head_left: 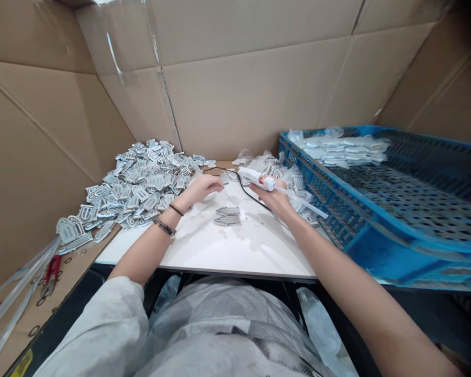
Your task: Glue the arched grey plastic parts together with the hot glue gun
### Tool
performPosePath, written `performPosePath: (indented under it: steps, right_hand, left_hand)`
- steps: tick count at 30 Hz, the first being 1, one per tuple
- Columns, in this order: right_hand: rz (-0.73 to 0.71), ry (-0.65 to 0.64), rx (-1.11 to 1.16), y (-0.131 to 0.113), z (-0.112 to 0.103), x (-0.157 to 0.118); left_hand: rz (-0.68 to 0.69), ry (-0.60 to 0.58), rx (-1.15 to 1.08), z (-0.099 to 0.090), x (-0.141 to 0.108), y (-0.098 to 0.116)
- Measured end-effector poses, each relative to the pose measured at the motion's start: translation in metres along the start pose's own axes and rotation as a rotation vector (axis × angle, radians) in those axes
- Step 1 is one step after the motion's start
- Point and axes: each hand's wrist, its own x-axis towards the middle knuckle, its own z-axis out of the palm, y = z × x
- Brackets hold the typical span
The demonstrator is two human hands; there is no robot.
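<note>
My right hand (272,196) grips a white hot glue gun (255,178), with a clear glue stick (304,202) poking out of its back end. A black cord (241,183) runs from it across the board. My left hand (204,188) hovers over the white board, beside the heap of parts. Its fingers are bent and close together; whatever they may hold is hidden. Between and below both hands, flat grey slotted parts (227,216) lie on the white board (204,248). A small whitish spot shows at their right edge.
A large heap of similar grey slotted parts (141,183) fills the left. Red-handled snips (52,272) and clear glue sticks (18,293) lie at lower left. To the right stands a blue plastic crate (337,209) with stacked bagged pieces (345,149). Cardboard walls (251,94) surround the table.
</note>
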Motion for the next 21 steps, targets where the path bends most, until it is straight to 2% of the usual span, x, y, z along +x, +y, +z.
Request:
performPosePath:
  steps: [3, 6, 11, 15, 21]
  right_hand:
    - [-0.001, 0.003, -0.004, -0.003, -0.001, -0.001]
    - [0.004, 0.008, 0.0, -0.004, -0.002, -0.002]
    - [0.004, 0.0, 0.009, -0.004, -0.002, -0.001]
    - [0.001, -0.016, 0.036, -0.004, -0.002, -0.001]
    - [0.013, -0.01, 0.022, -0.005, -0.002, 0.0]
  left_hand:
    - [0.076, -0.133, 0.002, 0.013, 0.002, 0.012]
    - [0.159, -0.21, -0.028, 0.026, 0.002, 0.015]
    - [0.275, -0.223, -0.059, 0.045, 0.001, 0.008]
    - [0.298, -0.233, -0.045, 0.054, 0.002, 0.003]
    - [0.224, -0.238, -0.027, 0.045, -0.001, 0.01]
